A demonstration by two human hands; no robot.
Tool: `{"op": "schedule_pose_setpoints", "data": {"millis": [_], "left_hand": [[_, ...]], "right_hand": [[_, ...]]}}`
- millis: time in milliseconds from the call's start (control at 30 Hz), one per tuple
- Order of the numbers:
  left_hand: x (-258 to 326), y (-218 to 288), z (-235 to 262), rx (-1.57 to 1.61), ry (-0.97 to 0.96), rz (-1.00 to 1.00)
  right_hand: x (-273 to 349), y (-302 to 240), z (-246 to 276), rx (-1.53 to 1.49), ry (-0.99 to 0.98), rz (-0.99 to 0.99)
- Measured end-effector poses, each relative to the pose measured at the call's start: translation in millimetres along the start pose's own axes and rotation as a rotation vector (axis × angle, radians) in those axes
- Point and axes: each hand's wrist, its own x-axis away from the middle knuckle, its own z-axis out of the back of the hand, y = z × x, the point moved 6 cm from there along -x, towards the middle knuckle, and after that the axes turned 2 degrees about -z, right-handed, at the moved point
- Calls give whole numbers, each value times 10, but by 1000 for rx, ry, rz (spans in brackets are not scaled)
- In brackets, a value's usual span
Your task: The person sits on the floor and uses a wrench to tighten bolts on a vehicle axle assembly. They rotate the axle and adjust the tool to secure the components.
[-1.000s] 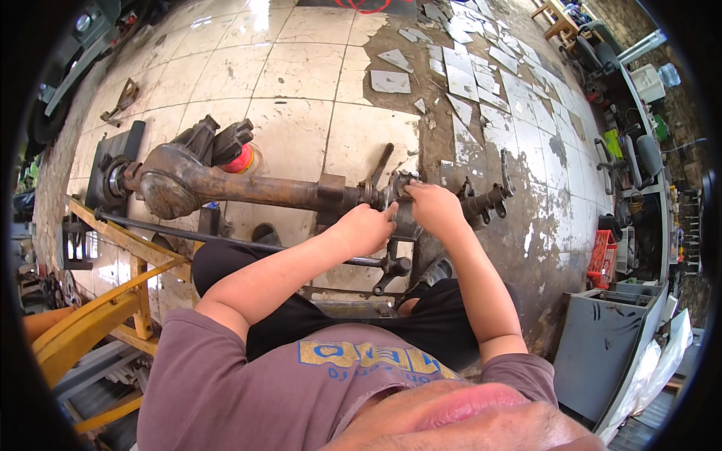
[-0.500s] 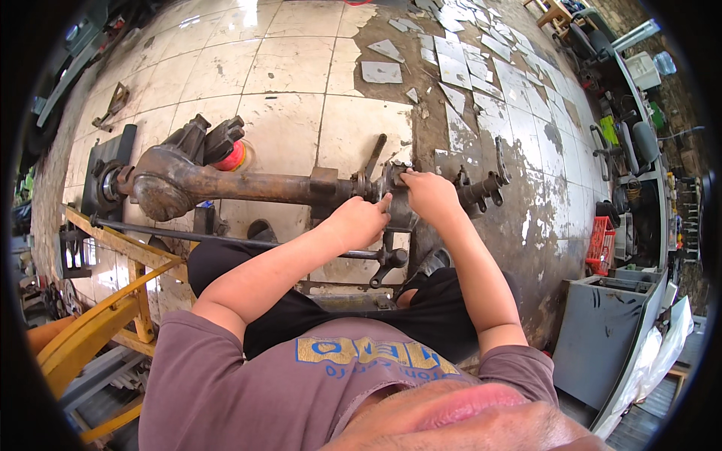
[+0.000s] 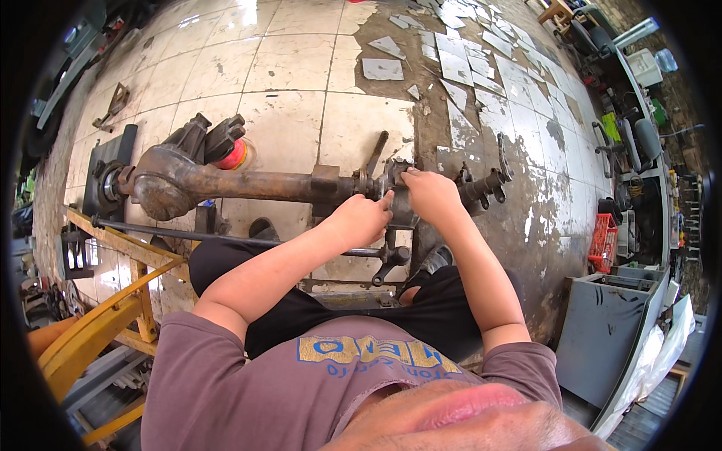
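Observation:
A rusty vehicle axle housing [image 3: 263,185] lies across the floor in front of me, its round differential bulge [image 3: 162,184] to the left. At its right end is a steering knuckle [image 3: 406,216]. My left hand [image 3: 364,219] rests against the near side of the flange there, index finger stretched toward the joint and the other fingers curled; what they hold, if anything, is hidden. My right hand [image 3: 432,194] grips the knuckle's upper right side, fingertips pressed on its metal edge. A long dark tie rod [image 3: 248,239] runs on the near side, ending in a ball joint [image 3: 398,256] below my hands.
A yellow metal frame [image 3: 124,316] stands close on the left, with part of another person's arm [image 3: 49,336] behind it. Broken tiles [image 3: 383,69] lie at the far right. A grey cabinet [image 3: 602,331] and a red crate [image 3: 603,242] stand to the right.
Both hands keep their places on the knuckle, with only slight finger movement. The view has shifted a little; the axle has not visibly moved.

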Motion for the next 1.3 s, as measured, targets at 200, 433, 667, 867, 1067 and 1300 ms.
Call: {"op": "schedule_pose_setpoints", "data": {"millis": [200, 433, 667, 867, 1067, 1300], "left_hand": [[17, -7, 0, 15, 14, 3], [8, -26, -2, 23, 0, 5], [10, -1, -23, 21, -7, 2], [26, 8, 32, 22, -7, 1], [23, -36, 19, 28, 29, 6], [22, 17, 45, 21, 32, 10]], "right_hand": [[-22, -46, 31, 0, -67, -9], [-17, -49, -19, -3, 81, 29], [2, -19, -60, -20, 98, 20], [6, -29, -14, -61, 104, 16], [-147, 292, 112, -205, 20, -162], [-109, 352, 107, -321, 374, 13]]}}
